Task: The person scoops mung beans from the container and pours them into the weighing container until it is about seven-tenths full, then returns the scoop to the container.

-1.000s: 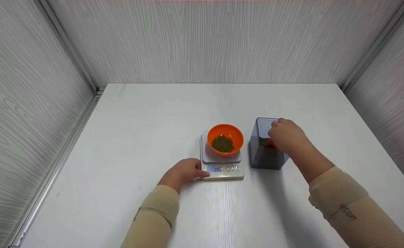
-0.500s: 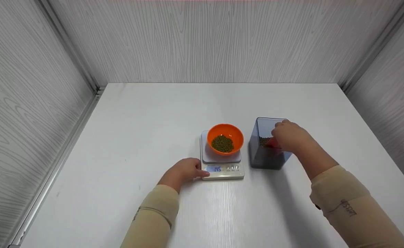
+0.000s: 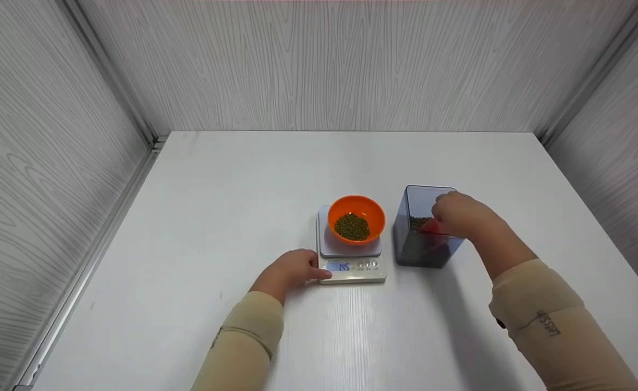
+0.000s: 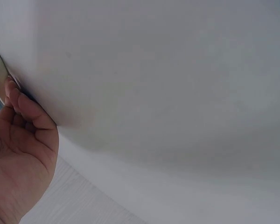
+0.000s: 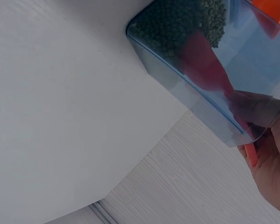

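My left hand [image 3: 293, 267] holds the front left corner of a white kitchen scale [image 3: 376, 276], thumb on its top. In the left wrist view the fingers of this hand [image 4: 25, 149] bend against the scale's edge. An orange bowl [image 3: 373, 210] with small green beans [image 3: 351, 227] stands on the scale, whose display seems to read 145. To the right is a clear bluish container [image 3: 412, 247] with more beans [image 5: 170, 30]. My right hand [image 3: 463, 217] reaches over its rim and grips a red scoop [image 5: 207, 63] by the handle. The scoop's tip lies among the beans.
A white table [image 3: 232, 190] carries everything. Grey wood-grain panels [image 3: 319, 65] rise behind it and on both sides. The container's walls stand around the scoop, close to the scale's right side.
My right hand has shifted a little to the right and toward me inside the container, and more of the scoop shows. The left hand, scale and bowl stay where they were.
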The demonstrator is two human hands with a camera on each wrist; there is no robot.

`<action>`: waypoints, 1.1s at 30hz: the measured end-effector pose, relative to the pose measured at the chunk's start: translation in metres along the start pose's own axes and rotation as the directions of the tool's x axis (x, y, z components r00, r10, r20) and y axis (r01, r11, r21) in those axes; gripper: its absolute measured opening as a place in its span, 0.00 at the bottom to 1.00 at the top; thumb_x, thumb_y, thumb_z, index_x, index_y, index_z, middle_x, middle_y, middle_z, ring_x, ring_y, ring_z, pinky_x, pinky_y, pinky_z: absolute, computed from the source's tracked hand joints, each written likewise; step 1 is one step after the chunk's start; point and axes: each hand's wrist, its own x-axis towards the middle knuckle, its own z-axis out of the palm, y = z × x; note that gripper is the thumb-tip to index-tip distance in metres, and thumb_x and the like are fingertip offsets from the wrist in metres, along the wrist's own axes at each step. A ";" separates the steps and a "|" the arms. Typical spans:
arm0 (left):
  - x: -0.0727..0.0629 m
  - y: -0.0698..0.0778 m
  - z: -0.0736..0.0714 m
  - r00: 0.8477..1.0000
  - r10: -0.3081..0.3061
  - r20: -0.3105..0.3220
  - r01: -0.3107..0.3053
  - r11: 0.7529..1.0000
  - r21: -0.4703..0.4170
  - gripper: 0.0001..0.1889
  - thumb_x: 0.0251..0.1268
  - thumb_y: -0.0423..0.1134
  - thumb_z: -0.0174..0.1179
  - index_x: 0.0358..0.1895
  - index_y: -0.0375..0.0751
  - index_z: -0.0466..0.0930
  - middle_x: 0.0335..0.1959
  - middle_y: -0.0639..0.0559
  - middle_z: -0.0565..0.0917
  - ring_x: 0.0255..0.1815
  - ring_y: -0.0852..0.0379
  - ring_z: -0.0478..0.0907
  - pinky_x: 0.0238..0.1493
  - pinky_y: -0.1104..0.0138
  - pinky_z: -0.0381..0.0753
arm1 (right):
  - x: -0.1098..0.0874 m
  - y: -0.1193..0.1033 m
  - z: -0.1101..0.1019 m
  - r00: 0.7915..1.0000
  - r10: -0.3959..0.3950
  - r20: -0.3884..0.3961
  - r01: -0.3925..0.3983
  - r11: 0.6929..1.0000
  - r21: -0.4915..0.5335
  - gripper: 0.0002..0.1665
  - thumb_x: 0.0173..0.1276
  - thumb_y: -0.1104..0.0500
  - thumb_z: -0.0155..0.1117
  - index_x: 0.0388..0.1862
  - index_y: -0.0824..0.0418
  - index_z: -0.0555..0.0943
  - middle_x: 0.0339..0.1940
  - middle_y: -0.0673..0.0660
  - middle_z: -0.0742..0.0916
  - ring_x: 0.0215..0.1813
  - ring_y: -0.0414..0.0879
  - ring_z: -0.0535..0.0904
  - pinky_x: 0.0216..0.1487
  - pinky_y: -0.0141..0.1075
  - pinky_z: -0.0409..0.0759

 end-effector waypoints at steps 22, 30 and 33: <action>-0.001 -0.004 -0.003 1.000 -0.013 -0.005 0.013 1.000 -0.024 0.19 0.51 0.57 0.64 0.24 0.46 0.71 0.23 0.54 0.72 0.29 0.55 0.68 0.31 0.66 0.65 | 0.011 -0.009 0.004 0.996 0.060 0.060 -0.075 0.957 0.280 0.04 0.58 0.68 0.60 0.25 0.64 0.80 0.21 0.54 0.77 0.27 0.48 0.70 0.31 0.39 0.70; -0.003 -0.003 -0.004 1.000 -0.029 -0.001 0.029 1.000 -0.007 0.19 0.50 0.57 0.64 0.25 0.46 0.72 0.23 0.54 0.72 0.30 0.55 0.69 0.32 0.66 0.64 | 0.013 -0.013 0.000 0.996 0.038 0.083 -0.052 0.982 0.180 0.04 0.59 0.67 0.59 0.26 0.64 0.80 0.21 0.54 0.77 0.27 0.48 0.70 0.32 0.41 0.72; -0.003 -0.003 -0.002 0.999 -0.042 0.005 0.042 0.999 -0.011 0.19 0.50 0.57 0.64 0.26 0.46 0.72 0.24 0.54 0.72 0.31 0.55 0.69 0.32 0.65 0.65 | 0.014 -0.012 0.001 0.993 0.032 0.113 -0.054 0.980 0.192 0.04 0.61 0.66 0.58 0.27 0.64 0.78 0.22 0.55 0.76 0.28 0.48 0.70 0.31 0.39 0.72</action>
